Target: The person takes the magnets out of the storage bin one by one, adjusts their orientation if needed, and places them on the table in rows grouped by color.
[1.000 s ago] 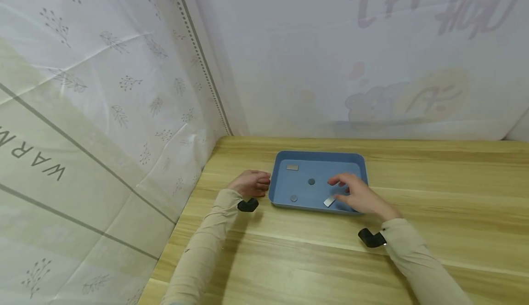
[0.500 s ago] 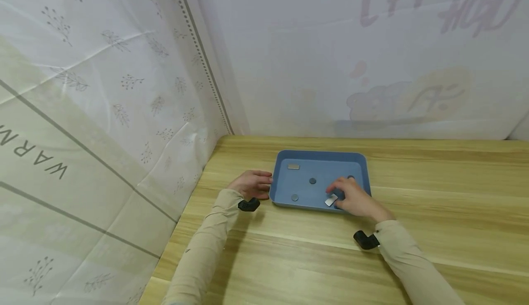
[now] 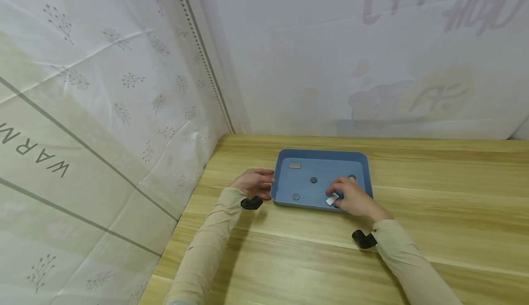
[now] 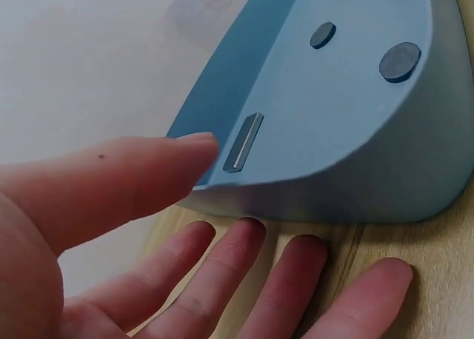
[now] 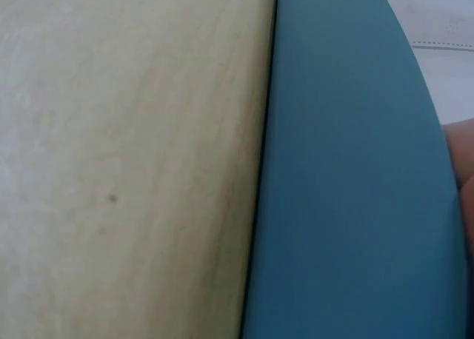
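Note:
A shallow blue tray (image 3: 322, 155) lies on the wooden table. At its front right my right hand (image 3: 354, 195) reaches in over the rim, index finger and thumb curled about a small flat silver bar (image 3: 331, 199). The right wrist view shows mostly the tray's outer wall (image 5: 363, 169), with a bit of finger (image 5: 459, 150) at the edge. My left hand (image 3: 254, 183) is by the tray's left end, fingers loosely extended on the table side and thumb (image 4: 170, 165) near the rim. Another flat bar (image 4: 243, 143) lies inside, close to that thumb.
Inside the tray are a dark disc (image 3: 313, 180) near the middle, a grey disc (image 3: 295, 196) at front left and another dark disc (image 3: 352, 177) just beyond my right hand. Printed fabric (image 3: 165, 89) hangs along the table's left and back edges.
My right hand has lowered and drawn its fingers in around the silver bar, uncovering the disc behind it. The left hand's fingers have straightened a little beside the tray.

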{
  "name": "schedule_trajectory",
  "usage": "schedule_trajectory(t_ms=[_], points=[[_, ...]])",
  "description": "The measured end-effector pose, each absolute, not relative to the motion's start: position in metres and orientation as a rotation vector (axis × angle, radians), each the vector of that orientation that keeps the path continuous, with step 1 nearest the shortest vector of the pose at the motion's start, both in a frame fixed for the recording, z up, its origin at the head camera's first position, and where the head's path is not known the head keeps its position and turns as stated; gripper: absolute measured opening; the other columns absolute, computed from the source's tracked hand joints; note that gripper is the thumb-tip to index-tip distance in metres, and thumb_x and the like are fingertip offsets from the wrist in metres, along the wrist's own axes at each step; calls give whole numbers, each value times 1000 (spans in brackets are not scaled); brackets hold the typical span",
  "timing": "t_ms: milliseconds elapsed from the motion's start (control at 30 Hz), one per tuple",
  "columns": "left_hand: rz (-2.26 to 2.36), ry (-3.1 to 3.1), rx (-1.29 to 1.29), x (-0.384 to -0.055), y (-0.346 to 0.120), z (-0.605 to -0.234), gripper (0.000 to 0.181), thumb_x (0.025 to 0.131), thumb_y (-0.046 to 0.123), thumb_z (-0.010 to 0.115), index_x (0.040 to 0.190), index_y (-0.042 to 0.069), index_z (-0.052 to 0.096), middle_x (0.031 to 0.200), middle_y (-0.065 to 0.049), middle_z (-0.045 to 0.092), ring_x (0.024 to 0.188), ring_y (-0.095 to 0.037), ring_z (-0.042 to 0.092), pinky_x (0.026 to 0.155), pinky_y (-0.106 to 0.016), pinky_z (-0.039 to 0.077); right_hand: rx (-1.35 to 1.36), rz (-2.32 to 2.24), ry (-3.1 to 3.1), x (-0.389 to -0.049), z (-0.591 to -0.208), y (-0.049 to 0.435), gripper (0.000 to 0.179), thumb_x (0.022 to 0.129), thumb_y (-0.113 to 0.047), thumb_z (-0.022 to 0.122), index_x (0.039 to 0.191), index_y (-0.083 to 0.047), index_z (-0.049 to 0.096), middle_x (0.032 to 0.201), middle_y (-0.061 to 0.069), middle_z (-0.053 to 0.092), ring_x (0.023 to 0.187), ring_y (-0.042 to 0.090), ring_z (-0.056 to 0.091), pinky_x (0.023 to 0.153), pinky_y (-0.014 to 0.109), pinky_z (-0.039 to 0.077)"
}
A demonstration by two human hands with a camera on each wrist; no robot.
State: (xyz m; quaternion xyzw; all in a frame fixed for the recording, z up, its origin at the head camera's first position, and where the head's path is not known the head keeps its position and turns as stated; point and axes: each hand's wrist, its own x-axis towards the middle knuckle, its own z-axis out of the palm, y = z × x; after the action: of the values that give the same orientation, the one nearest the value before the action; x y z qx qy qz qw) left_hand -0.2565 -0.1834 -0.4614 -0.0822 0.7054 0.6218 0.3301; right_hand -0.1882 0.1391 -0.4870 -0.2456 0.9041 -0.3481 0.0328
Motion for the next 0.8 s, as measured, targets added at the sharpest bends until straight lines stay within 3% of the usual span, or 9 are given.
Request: schedule_trajectory(t_ms=[300,800], points=[[1669,1825,-221,-260,-179,-465,55,91,1,59,144,3,42,134,-24,55,107,-28,62,76,-47,56,-668,-1067,2784,-188,-492,138,22,83,2,68,102,-7,72,117,16,55,107,35,44,85,47,45],[1702,1822,-179,-263,-177,-470,56,90,-8,55,144,-1,41,134,-28,54,100,-27,65,69,-44,59,-587,-1059,2810,-189,-496,139,21,84,-1,68,102,-10,75,117,15,55,110,37,43,85,51,46]])
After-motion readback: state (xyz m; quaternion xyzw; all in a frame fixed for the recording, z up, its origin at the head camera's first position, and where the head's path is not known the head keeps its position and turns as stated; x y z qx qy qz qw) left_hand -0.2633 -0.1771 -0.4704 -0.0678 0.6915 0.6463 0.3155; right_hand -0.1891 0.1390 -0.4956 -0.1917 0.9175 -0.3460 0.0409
